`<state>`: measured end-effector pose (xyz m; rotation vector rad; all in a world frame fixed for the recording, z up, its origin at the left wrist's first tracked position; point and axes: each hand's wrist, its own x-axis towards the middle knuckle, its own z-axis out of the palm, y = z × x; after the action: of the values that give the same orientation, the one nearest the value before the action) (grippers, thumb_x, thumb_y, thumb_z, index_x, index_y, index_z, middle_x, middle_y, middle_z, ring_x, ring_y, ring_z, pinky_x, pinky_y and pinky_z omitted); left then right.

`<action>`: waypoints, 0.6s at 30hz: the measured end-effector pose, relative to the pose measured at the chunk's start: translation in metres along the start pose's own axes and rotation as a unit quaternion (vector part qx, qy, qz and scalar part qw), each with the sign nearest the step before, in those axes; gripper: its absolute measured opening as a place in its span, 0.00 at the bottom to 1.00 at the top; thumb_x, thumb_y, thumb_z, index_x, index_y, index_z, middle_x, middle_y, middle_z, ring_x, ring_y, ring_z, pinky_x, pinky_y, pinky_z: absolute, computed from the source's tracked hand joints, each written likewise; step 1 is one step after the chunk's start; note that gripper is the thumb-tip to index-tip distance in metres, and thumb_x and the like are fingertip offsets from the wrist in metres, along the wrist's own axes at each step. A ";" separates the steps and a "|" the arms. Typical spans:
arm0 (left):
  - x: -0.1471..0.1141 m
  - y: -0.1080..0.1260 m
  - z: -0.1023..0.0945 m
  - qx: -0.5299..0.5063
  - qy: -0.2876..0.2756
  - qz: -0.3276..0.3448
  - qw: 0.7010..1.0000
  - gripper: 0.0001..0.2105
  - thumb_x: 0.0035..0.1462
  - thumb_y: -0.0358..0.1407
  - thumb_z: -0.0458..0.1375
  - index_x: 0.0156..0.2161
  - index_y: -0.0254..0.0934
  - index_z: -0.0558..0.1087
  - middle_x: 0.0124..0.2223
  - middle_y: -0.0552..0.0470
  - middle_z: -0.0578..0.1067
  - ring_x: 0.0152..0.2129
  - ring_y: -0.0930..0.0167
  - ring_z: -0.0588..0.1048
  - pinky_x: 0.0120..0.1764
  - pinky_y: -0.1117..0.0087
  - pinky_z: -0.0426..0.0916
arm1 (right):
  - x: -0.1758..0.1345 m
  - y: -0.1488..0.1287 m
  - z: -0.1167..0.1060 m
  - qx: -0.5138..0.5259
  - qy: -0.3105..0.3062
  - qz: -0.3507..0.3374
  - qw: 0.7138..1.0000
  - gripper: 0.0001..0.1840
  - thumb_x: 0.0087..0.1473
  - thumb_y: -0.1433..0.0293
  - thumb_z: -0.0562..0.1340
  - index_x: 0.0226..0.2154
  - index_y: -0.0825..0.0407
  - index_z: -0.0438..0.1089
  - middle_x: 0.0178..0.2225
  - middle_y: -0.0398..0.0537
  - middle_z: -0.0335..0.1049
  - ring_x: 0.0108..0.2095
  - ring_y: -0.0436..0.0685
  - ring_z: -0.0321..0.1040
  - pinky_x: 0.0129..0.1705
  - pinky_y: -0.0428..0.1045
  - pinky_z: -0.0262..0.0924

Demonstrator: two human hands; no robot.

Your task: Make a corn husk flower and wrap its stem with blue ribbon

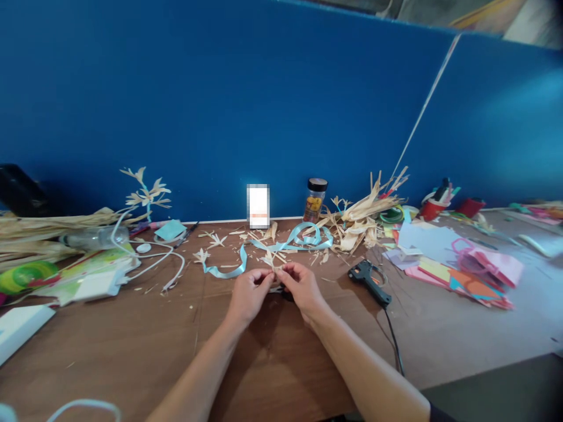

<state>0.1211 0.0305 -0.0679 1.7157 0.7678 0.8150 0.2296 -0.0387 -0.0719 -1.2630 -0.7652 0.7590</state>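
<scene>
Close together over the middle of the table, my left hand (pixel 252 293) and my right hand (pixel 301 288) both pinch a small pale corn husk flower (pixel 269 259). Its pointed petals stick up above my fingertips, while its base is hidden between them. Partly covered by my hands, a dark-handled tool that may be scissors (pixel 287 296) lies below. Just beyond, a light blue ribbon (pixel 285 245) curls across the table among husk scraps. One end of a second ribbon piece (pixel 231 273) touches another husk flower (pixel 202 258) on the left.
Right of my arms lies a black glue gun (pixel 369 282) with its cord. Behind are a black-lidded jar (pixel 314 199), a husk bundle (pixel 367 214) and a blue wall (pixel 246 105). Coloured paper (pixel 457 275) lies at right; a white power strip (pixel 101 281) and cables lie at left.
</scene>
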 end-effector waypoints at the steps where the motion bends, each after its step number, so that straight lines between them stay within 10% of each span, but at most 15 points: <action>1: 0.000 0.000 0.000 0.004 -0.001 0.003 1.000 0.13 0.46 0.40 0.54 0.31 0.34 0.75 0.30 0.49 0.77 0.26 0.68 0.72 0.30 0.72 0.63 | 0.000 0.001 0.000 -0.006 -0.005 0.001 1.000 0.12 0.41 0.62 0.62 0.26 0.54 0.68 0.22 0.41 0.66 0.23 0.47 0.60 0.24 0.43 0.53; 18: -0.007 0.007 0.008 0.123 0.044 0.034 0.991 0.12 0.48 0.38 0.52 0.28 0.34 0.75 0.27 0.50 0.76 0.24 0.69 0.71 0.28 0.72 0.62 | -0.001 0.011 0.000 -0.052 -0.022 -0.024 0.998 0.11 0.46 0.64 0.58 0.25 0.56 0.66 0.21 0.41 0.63 0.23 0.47 0.56 0.26 0.43 0.53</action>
<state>0.1241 0.0188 -0.0638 1.9430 0.9052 0.8760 0.2284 -0.0377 -0.0823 -1.3207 -0.8767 0.7172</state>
